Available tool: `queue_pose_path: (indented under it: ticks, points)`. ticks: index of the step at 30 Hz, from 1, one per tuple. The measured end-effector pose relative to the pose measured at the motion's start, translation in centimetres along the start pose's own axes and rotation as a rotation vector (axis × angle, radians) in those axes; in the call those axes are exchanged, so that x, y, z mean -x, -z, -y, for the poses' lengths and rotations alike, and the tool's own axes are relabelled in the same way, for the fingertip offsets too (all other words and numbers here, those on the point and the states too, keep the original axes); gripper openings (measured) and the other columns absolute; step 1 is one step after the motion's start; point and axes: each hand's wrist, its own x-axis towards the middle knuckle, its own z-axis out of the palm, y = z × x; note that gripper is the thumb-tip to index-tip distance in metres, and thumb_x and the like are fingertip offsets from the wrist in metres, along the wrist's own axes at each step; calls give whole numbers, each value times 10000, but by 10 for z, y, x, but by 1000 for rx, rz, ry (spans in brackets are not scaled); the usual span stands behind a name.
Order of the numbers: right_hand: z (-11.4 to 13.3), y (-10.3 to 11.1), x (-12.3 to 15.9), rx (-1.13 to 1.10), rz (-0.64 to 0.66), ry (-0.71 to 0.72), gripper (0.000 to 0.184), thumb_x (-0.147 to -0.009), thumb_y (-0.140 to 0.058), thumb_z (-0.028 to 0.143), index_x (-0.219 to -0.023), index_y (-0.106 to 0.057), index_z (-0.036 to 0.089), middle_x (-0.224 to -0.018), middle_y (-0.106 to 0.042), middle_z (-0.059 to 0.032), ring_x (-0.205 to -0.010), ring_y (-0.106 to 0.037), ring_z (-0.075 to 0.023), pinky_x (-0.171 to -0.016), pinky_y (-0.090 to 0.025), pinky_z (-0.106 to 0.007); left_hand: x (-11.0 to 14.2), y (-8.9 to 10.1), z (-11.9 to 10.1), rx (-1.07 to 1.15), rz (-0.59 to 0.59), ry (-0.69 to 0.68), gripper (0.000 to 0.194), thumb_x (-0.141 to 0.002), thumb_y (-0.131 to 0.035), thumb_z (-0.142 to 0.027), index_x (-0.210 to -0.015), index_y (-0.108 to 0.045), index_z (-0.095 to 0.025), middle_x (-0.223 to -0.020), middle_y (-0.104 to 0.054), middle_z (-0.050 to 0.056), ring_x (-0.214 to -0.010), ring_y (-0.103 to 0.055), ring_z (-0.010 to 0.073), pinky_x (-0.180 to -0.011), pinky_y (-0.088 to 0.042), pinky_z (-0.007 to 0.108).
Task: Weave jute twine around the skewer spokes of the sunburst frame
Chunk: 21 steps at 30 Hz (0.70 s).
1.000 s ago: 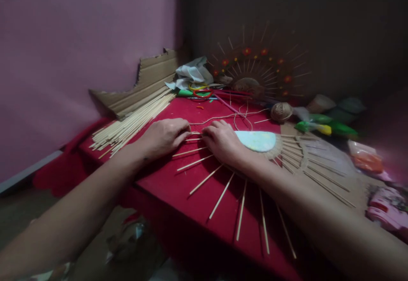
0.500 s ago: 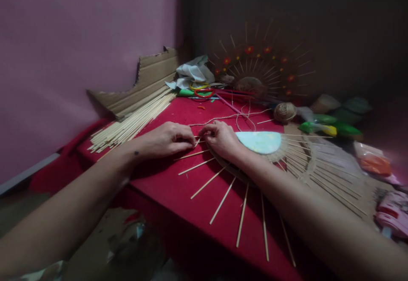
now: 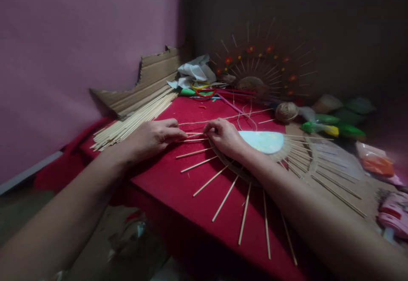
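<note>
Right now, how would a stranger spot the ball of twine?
Start at the big red tabletop and find the pale blue half-disc. Just beyond it and slightly right sits the ball of twine. It is round, tan and wound, unlike the green items farther right.

There are two hands (image 3: 156,138) (image 3: 227,140), two spoked fans (image 3: 263,141) (image 3: 250,83), one twine ball (image 3: 286,112) and one stick bundle (image 3: 137,121).

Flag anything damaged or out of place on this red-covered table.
The cardboard piece behind the stick bundle has a ragged, torn-looking edge. A small orange scrap lies by itself on the red cloth. The stick fan under the right hand shows no obvious damage.
</note>
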Motion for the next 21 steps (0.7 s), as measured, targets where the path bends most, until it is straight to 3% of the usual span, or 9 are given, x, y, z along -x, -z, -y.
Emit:
queue_pose_path:
  ticks: [3,10,15,21]
  points:
    - [0,2,-1,-29,-12,2,228,-810,-514,100,-868,-717,186,-871,-666,-51,-828,-590,-172,-762,-433,-298,5,1,3,-21,-8,-17,323,-947,-419,-260,-1087,-710,-254,-878,-625,44,-709,-565,101,-637,-419,205]
    - [1,7,-2,-77,-46,-14,220,-804,-523,91,-855,-715,185,-821,-666,-38,-762,-587,-151,-707,-429,-275,13,1,1,-15,-52,-13,331,-948,-410,-300,-951,-714,-170,-893,-651,76,-784,-593,146,-701,-466,250]
    - [0,6,-2,-85,-26,-27,221,-806,-521,99,-864,-717,183,-791,-659,-35,-724,-578,-145,-679,-421,-272,18,1,-7,-43,-65,-12,292,-940,-451,-312,-868,-700,-177,-888,-642,66,-800,-591,149,-726,-472,261]
    - [0,6,-2,-63,-37,-20,222,-809,-513,98,-855,-714,182,-793,-658,-30,-741,-580,-144,-690,-422,-266,23,4,-25,-115,-106,-76,279,-943,-421,-220,-894,-690,-164,-1042,-638,107,-943,-583,195,-804,-486,311]
